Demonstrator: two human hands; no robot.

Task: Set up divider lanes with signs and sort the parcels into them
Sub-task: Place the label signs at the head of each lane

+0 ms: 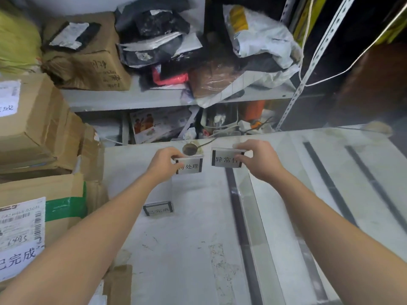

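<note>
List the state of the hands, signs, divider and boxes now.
left hand, pinches the left sign.
right hand, pinches the right sign.
left sign, held upright over the table.
right sign, held upright above the far end of the divider.
third sign, standing on the table, untouched.
divider, on the table.
boxes, stacked left of the table.
</note>
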